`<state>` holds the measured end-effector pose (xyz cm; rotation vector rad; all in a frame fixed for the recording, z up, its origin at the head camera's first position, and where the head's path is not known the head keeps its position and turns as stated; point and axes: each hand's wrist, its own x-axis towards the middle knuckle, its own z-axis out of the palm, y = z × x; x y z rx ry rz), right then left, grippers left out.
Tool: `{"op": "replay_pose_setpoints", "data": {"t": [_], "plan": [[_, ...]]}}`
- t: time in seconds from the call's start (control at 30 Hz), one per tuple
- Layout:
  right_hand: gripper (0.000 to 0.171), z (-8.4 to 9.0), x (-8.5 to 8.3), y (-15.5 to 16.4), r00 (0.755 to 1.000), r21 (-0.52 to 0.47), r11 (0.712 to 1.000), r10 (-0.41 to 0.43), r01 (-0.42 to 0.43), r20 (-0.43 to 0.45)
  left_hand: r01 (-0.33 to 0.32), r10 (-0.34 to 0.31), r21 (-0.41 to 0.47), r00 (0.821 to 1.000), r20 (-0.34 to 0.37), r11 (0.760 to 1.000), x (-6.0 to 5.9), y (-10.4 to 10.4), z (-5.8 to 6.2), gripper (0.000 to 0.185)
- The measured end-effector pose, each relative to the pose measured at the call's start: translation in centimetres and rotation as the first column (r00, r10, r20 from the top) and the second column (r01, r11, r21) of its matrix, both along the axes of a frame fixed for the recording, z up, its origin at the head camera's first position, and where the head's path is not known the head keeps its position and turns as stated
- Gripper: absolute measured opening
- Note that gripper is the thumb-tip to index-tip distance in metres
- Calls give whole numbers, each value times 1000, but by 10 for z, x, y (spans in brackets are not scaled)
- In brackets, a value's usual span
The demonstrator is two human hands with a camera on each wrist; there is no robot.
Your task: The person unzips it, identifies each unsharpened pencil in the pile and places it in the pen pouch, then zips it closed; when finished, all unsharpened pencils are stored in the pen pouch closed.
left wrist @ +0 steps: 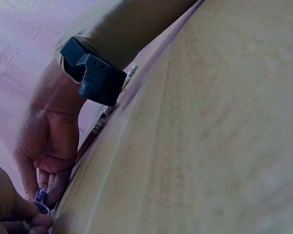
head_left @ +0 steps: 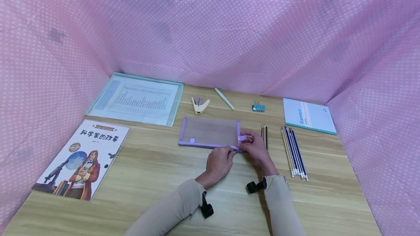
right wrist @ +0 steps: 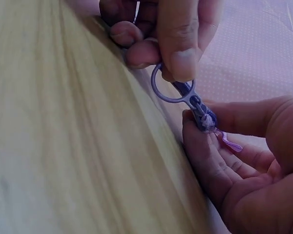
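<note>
A mesh zip pouch (head_left: 210, 131) with purple edging lies flat near the middle of the table. At its near right corner, my left hand (head_left: 220, 161) pinches the ring-shaped zipper pull (right wrist: 189, 99) between thumb and fingers. My right hand (head_left: 255, 148) grips the pouch's right end beside the zipper, close to a small purple tab (head_left: 242, 138). The right wrist view shows the ring partly covered by the left thumb. In the left wrist view, both hands meet at the lower left, around the purple pull. Several dark pencils (head_left: 267, 137) lie just beyond the right hand, partly hidden.
More pencils (head_left: 295, 152) lie at the right, below a Gambit notebook (head_left: 310, 115). Behind the pouch are a stapler-like cream tool (head_left: 199, 106), a pale green pen (head_left: 224, 98) and a teal binder clip (head_left: 258, 107). A document folder (head_left: 137, 99) and illustrated book (head_left: 82, 159) occupy the left.
</note>
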<state>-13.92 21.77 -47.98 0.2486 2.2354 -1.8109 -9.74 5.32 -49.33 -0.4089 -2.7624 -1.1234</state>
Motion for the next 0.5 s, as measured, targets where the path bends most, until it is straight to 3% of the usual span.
{"op": "replay_pose_setpoints", "data": {"t": [0.5], "plan": [[48, -3, -2, 1, 999, -13, 999, -42, 42, 7, 17, -17, -37, 1000, 7, 999, -3, -6, 4, 11]]}}
